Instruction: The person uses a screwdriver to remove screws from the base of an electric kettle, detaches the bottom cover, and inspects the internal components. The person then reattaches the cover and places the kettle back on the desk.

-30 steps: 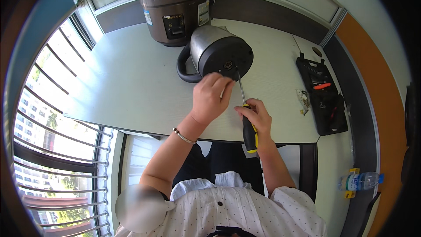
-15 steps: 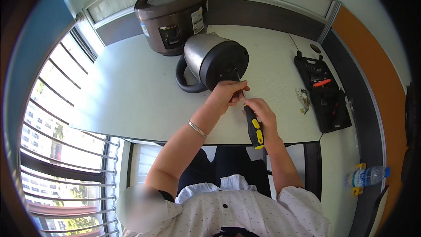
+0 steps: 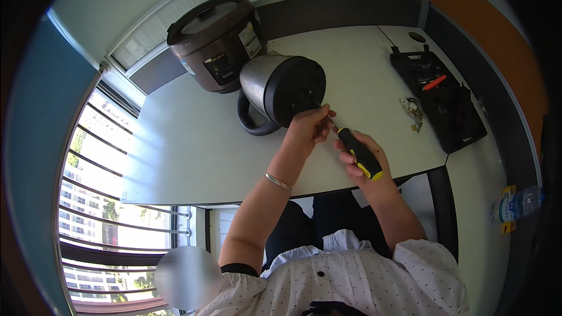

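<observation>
An electric kettle (image 3: 254,79) with a steel body lies on its side, its black round base (image 3: 287,85) facing me and its black handle at the left. My left hand (image 3: 304,130) is at the lower edge of the base, its thumb and fingers pinched around the thin shaft of a screwdriver (image 3: 364,158). The shaft's tip points into the base, but whether it sits in a screw I cannot tell. My right hand (image 3: 377,149) holds the black and yellow screwdriver handle, which slants down to the right.
Behind the kettle stands a brown rice cooker (image 3: 213,47). At the right an open black tool case (image 3: 448,105) holds a red-handled tool (image 3: 434,82), with small metal parts (image 3: 412,112) beside it. A plastic bottle (image 3: 518,205) is at the far right; a barred window is at the left.
My right hand has rolled around the screwdriver handle, its fingers now underneath. The handle has swung outward to the right. The whole view has shifted and turned slightly.
</observation>
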Demonstrator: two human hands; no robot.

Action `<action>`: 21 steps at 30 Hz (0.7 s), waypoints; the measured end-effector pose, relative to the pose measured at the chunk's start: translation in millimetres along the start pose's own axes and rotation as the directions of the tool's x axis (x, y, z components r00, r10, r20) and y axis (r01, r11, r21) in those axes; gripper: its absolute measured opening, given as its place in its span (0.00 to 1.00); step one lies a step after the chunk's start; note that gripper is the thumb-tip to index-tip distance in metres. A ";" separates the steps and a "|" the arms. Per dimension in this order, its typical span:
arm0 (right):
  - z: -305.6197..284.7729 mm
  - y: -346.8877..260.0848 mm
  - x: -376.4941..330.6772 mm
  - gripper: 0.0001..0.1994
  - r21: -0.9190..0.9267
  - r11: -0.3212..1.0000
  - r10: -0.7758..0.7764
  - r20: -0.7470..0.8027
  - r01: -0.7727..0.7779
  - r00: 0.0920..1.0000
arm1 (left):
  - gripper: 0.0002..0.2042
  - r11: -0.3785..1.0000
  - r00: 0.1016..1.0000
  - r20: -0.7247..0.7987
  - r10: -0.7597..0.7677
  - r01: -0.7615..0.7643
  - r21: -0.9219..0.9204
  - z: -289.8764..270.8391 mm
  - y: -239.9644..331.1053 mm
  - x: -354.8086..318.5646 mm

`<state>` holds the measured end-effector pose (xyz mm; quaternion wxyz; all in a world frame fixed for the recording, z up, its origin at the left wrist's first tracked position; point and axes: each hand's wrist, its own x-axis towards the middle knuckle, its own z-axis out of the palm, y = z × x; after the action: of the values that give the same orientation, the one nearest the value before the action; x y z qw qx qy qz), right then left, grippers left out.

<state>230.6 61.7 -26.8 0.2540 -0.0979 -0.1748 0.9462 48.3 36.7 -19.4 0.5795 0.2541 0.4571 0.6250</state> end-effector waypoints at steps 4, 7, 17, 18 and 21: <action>2.2 -15.4 -3.5 0.16 -0.335 0.942 -0.027 -0.044 0.011 0.999 | 0.13 0.823 0.920 -0.147 0.363 -0.242 0.515 8.4 3.6 -14.7; 5.5 -19.1 -11.3 0.21 -0.509 0.860 -0.105 -0.122 0.028 0.987 | 0.15 -0.050 0.422 0.164 0.891 -0.267 0.962 -0.2 3.6 -33.1; -19.7 -1.4 -7.7 0.21 -0.876 0.480 -0.215 -0.057 0.055 0.975 | 0.28 -0.166 0.307 0.182 0.934 -0.078 0.983 -37.4 23.5 -11.2; -21.0 -0.4 -7.3 0.21 -0.876 0.478 -0.221 -0.054 0.060 0.974 | 0.27 -0.170 0.298 0.191 0.935 -0.097 0.981 -38.9 23.1 -10.5; -18.3 2.1 -8.0 0.21 -0.869 0.491 -0.222 -0.059 0.060 0.973 | 0.26 -0.162 0.283 0.205 0.937 -0.168 0.972 -44.1 22.9 -11.7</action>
<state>241.5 61.0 -43.6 0.2615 -0.2735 -0.6086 0.6974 1.9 15.4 -17.0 -0.2883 0.4949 0.6812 0.4560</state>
